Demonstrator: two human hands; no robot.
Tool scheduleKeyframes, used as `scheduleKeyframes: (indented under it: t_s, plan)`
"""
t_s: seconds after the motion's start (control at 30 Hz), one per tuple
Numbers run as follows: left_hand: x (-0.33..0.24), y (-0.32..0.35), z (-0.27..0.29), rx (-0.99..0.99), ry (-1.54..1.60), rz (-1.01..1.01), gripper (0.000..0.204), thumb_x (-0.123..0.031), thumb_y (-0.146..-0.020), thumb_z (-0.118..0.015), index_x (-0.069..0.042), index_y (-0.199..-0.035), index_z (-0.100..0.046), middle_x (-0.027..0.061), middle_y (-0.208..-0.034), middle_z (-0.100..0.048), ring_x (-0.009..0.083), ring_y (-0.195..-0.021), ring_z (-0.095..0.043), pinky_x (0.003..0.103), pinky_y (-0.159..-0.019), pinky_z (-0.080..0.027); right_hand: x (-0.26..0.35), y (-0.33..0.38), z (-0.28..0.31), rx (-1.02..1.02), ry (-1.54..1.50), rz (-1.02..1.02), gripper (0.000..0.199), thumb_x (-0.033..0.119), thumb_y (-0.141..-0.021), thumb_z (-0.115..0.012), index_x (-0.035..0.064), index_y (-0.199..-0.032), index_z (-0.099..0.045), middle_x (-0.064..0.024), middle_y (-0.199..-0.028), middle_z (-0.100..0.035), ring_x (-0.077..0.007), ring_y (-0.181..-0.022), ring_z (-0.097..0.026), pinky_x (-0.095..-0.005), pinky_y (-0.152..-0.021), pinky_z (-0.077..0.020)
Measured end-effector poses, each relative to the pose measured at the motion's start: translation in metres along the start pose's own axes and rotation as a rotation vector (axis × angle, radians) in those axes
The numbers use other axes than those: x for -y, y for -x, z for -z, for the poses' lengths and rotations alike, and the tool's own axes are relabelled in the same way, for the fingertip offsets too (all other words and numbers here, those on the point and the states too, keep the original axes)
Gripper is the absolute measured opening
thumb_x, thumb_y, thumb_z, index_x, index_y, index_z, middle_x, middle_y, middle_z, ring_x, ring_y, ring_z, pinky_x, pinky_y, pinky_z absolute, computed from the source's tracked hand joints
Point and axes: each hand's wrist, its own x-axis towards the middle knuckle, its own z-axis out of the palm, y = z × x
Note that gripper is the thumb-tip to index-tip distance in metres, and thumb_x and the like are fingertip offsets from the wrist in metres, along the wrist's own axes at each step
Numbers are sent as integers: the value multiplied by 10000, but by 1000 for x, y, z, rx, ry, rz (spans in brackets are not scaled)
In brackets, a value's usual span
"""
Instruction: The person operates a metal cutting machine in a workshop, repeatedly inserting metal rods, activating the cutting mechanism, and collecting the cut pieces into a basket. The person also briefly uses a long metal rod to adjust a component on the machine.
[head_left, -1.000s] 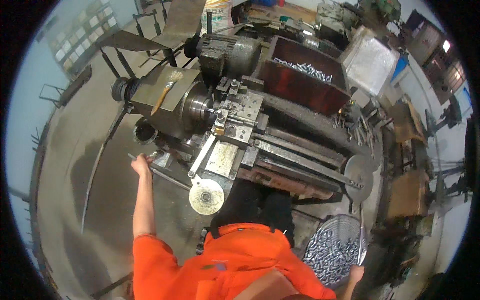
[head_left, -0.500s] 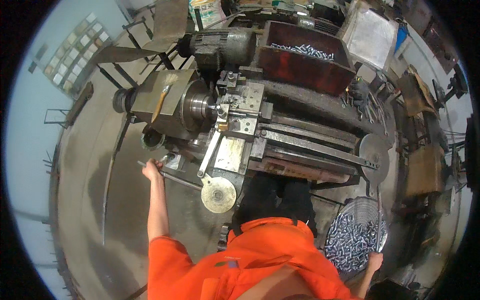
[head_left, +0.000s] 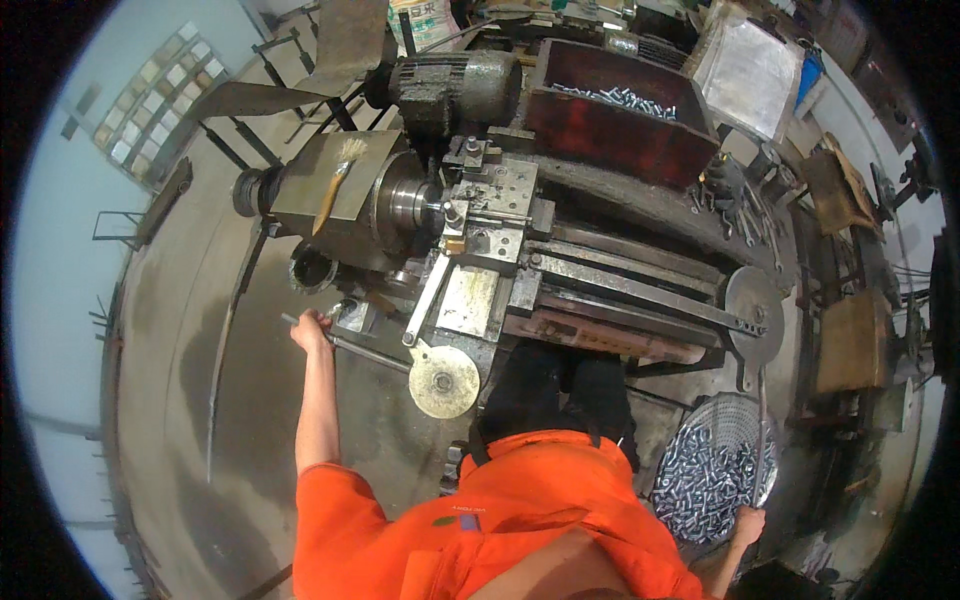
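Note:
My left hand (head_left: 311,330) is closed around a long metal lever (head_left: 368,352), whose far end joins a round brass-coloured disc (head_left: 444,382) at the front of the lathe. Low on the right, my right hand (head_left: 747,525) grips the bottom of a second lever (head_left: 762,420), which hangs from a larger grey disc (head_left: 752,310). A long flat bar (head_left: 640,292) links that grey disc to the tool slide (head_left: 492,238). The shiny chuck (head_left: 408,205) sits left of the slide. Something small between chuck and slide is too small to make out.
Beneath the right lever stands a round basket (head_left: 722,415) heaped with small metal pieces (head_left: 705,485). A dark red bin (head_left: 620,130) behind the lathe holds similar pieces. A brush (head_left: 330,200) lies on the headstock, near a motor (head_left: 455,88). Several wrenches (head_left: 750,215) lie at right.
The whole view has shifted slightly, with the lathe a little farther right. Both hands keep their hold on the levers, with no clear movement of either lever.

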Motion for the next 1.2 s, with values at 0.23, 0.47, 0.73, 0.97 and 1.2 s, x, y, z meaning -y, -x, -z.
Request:
scheduleKeyframes:
  t_s: [0.23, 0.47, 0.73, 0.97, 1.2]
  plan:
    - [-4, 5, -2, -7, -73, -14, 62, 7, -718, -505, 53, -699, -469, 101, -545, -488, 186, -412, -482, 298, -387, -424, 8, -5, -9, -7, -27, 40, 408, 265, -671, -521, 18, -986, -598, -213, -986, -618, -382, -925, -587, -449, -806, -454]
    - [-22, -30, 39, 198, -521, -81, 302, -200, -747, -624, 51, -873, -511, 151, -745, -561, 236, -562, -579, 349, -507, -485, 119, -37, -10, -467, 7, 475, 577, 249, -649, -586, 88, -1198, -518, -133, -962, -581, -330, -898, -532, -441, -745, -443]
    - [-49, -20, 30, 371, -1653, -860, 437, -421, -851, -465, -78, -1098, -575, 162, -1008, -620, 332, -943, -579, 453, -939, -364, 171, -232, 15, -295, 391, 400, 481, 438, -791, -527, 116, -1147, -512, -76, -1163, -528, -280, -1135, -453, -548, -829, -407]
    - [-59, 31, 125, 425, -1780, -872, 445, -405, -889, -386, -69, -737, -635, 177, -686, -600, 366, -664, -576, 465, -676, -445, 102, -350, -37, -280, -110, 669, 541, 238, -732, -509, -21, -1206, -483, -237, -979, -586, -398, -861, -566, -451, -743, -455]
    - [-33, 121, 223, 186, -1643, -667, 487, -419, -860, -414, -26, -664, -623, 188, -656, -587, 372, -632, -554, 477, -624, -413, 46, -279, -48, -100, -98, 385, 397, 324, -742, -505, 48, -1018, -578, -213, -1018, -583, -402, -933, -537, -461, -752, -426]
